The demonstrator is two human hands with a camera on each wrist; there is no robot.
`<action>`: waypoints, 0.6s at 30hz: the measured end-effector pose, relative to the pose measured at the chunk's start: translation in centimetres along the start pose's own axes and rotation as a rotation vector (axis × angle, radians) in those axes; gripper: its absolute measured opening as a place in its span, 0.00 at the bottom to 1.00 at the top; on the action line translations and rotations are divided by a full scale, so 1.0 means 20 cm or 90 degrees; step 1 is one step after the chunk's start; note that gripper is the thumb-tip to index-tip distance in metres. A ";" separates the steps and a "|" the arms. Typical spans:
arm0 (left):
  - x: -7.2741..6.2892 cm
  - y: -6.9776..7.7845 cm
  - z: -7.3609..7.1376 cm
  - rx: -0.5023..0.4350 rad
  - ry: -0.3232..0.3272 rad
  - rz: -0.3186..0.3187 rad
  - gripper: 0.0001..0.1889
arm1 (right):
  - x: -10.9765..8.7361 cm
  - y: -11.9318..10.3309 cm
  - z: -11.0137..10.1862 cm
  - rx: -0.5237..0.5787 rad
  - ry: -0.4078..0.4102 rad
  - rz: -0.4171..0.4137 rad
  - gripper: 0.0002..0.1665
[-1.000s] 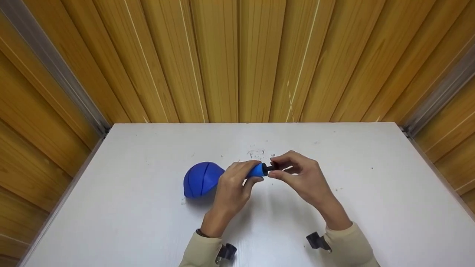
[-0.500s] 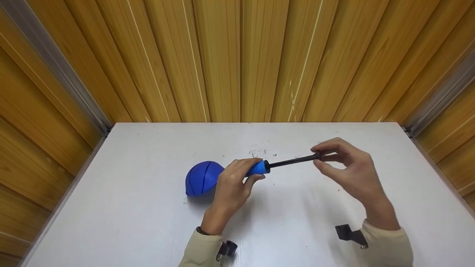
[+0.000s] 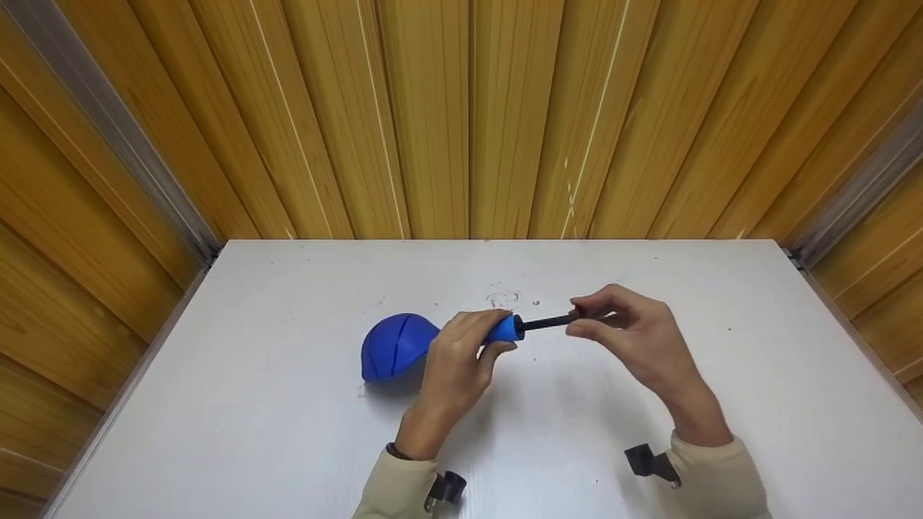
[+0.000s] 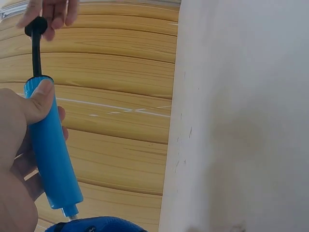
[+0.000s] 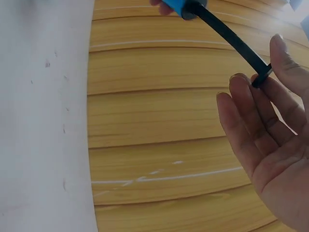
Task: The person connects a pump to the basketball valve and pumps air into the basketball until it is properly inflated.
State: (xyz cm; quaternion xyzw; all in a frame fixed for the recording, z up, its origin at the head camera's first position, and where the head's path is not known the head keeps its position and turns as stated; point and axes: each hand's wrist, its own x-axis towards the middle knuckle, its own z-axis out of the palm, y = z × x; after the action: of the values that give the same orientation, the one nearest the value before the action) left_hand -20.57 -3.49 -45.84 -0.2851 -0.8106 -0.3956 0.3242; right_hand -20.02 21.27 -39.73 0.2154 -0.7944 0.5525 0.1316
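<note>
A blue hand pump (image 4: 52, 154) is gripped round its barrel by my left hand (image 3: 458, 360). Its nozzle end meets a blue ball (image 3: 396, 347) with black seams, which looks partly deflated and caved in on its lower side. From the barrel's other end comes the black plunger rod (image 3: 546, 323), partly drawn out. My right hand (image 3: 638, 331) pinches the black disc-shaped plunger handle (image 5: 261, 77) between thumb and fingers. In the left wrist view a thin pale needle (image 4: 72, 217) joins the pump tip to the ball.
The white table (image 3: 288, 447) carries dark scuffs and specks behind the hands. Wood-patterned panels (image 3: 461, 122) rise along its back and sides. A black camera mount (image 3: 447, 489) sits on the left sleeve, another (image 3: 649, 461) on the right.
My right hand pulled the plunger far out to the right, then pushed it part of the way back toward the barrel. My left hand, the pump barrel and the ball stayed nearly in place.
</note>
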 end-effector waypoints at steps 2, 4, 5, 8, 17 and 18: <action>0.00 0.00 0.00 0.004 -0.005 0.000 0.20 | 0.01 0.02 0.05 0.025 -0.008 0.010 0.14; 0.01 0.01 0.00 0.007 -0.012 0.004 0.20 | 0.02 0.04 0.10 0.045 -0.022 0.012 0.13; 0.01 0.01 0.00 0.009 -0.015 0.006 0.19 | 0.02 0.04 0.12 0.049 -0.030 0.011 0.13; 0.01 0.01 0.00 0.017 -0.022 0.011 0.19 | 0.02 0.06 0.16 0.041 -0.044 0.000 0.14; 0.01 0.00 0.00 0.030 -0.018 0.002 0.21 | 0.03 0.06 0.09 -0.036 -0.069 -0.144 0.21; 0.01 0.00 0.00 0.028 -0.017 -0.002 0.21 | 0.03 0.06 0.07 -0.042 -0.067 -0.149 0.22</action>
State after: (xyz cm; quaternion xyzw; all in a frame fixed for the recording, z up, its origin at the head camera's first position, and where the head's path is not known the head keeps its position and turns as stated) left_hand -20.74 -3.45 -45.78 -0.2819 -0.8236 -0.3745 0.3193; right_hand -21.09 20.24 -40.89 0.3305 -0.7873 0.4953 0.1602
